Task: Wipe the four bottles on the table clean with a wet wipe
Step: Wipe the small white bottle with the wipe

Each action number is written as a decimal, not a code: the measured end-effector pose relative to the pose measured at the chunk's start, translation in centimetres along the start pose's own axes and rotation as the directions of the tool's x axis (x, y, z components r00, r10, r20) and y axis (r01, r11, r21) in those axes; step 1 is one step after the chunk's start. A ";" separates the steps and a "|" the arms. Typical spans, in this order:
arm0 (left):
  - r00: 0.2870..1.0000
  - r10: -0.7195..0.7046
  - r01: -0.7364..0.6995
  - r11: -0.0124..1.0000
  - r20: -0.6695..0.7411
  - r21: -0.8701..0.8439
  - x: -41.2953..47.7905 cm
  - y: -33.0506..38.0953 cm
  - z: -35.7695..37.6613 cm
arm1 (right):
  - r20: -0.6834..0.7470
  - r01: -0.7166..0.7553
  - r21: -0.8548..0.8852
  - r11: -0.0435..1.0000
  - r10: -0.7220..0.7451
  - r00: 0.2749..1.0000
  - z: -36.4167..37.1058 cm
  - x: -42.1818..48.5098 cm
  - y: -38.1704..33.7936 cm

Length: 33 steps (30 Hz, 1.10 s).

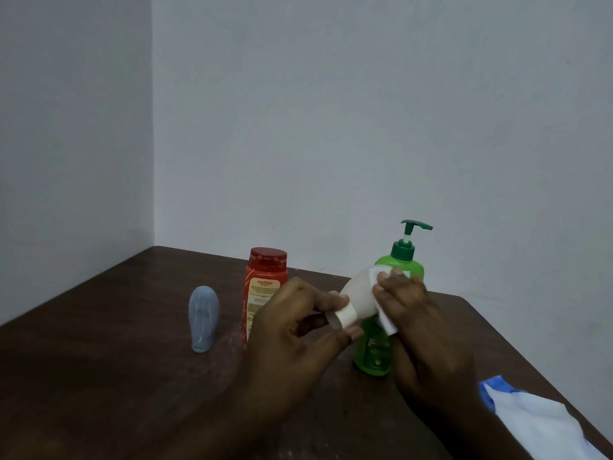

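Note:
My left hand (298, 327) pinches the cap end of a small cream-white bottle (358, 297), held tilted in the air above the table. My right hand (418, 323) presses a white wet wipe (386, 322) against the bottle's body, fingers wrapped over it. Behind them stands a green pump bottle (403, 260), partly hidden by my hands. A red bottle (265, 283) with an orange label stands upright to the left. Further left a small grey-blue bottle (203, 318) stands on its cap.
The dark brown wooden table (116, 376) sits in a corner between two pale walls. A blue and white wipe packet (537, 419) lies near the table's right front edge.

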<state>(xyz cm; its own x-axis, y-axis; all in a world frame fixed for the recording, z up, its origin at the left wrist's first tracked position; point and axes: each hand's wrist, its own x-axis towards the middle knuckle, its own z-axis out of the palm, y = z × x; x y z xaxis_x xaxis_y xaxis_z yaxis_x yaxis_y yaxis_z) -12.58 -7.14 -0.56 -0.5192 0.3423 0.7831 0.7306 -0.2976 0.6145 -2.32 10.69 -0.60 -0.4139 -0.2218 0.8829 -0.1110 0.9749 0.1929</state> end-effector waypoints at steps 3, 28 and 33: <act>0.976 0.218 -0.218 0.958 0.016 0.187 -0.1 -0.1 -0.2 | 0.026 0.109 0.032 0.994 -0.110 0.994 -0.1 0.1 -1.4; 0.736 0.587 -0.670 0.564 0.337 0.482 -0.2 -1.0 -0.6 | -0.020 0.050 0.124 0.991 -0.048 0.999 -0.6 0.4 -1.7; 0.752 0.569 -0.652 0.569 0.332 0.501 -0.4 -1.1 -0.6 | -0.060 -0.053 0.141 0.989 0.062 0.996 -1.2 0.4 0.5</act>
<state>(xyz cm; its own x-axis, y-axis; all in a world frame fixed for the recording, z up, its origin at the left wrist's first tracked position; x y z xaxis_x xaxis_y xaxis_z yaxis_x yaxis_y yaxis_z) -13.44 -7.51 -1.44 0.1727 0.3837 0.9072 0.9765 0.0542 -0.2088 -1.45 11.06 0.38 -0.3653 -0.1593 0.9172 -0.2150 0.9730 0.0833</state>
